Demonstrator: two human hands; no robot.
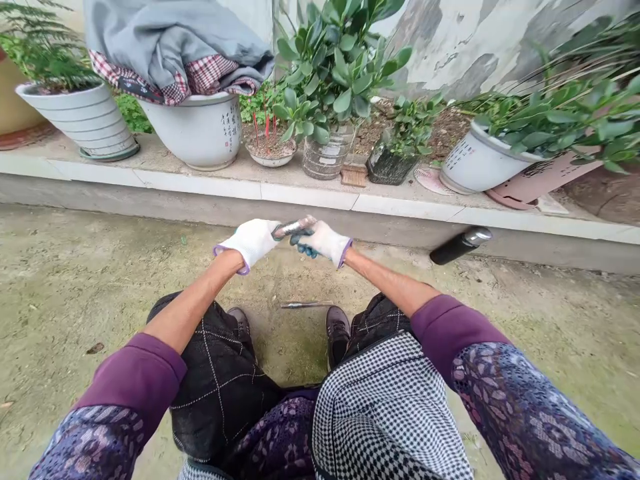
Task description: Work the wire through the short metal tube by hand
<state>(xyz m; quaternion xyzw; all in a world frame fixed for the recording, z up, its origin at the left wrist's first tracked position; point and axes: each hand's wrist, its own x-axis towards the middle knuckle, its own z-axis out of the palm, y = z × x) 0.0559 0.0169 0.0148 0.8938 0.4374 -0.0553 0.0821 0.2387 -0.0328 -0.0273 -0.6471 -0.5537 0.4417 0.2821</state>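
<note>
My left hand (256, 241), in a white knitted glove with a purple cuff, is closed around one end of a short silvery object with a shiny, see-through look (294, 228). My right hand (324, 241) wears a matching glove with blue-grey coated fingers. Its thumb and curled fingers grip the object's other end. Both hands hold it out in front of my knees, above the ground. What exactly the object is I cannot make out. Below it, a thin rod-like tool (306, 305) lies on the ground between my shoes.
A low ledge (310, 193) runs across ahead, carrying several potted plants and a large white pot (193, 133) with grey and checked cloth on top. A black bottle with a silver cap (457, 247) leans tilted by the ledge. Houndstooth fabric (385, 407) covers part of my lap.
</note>
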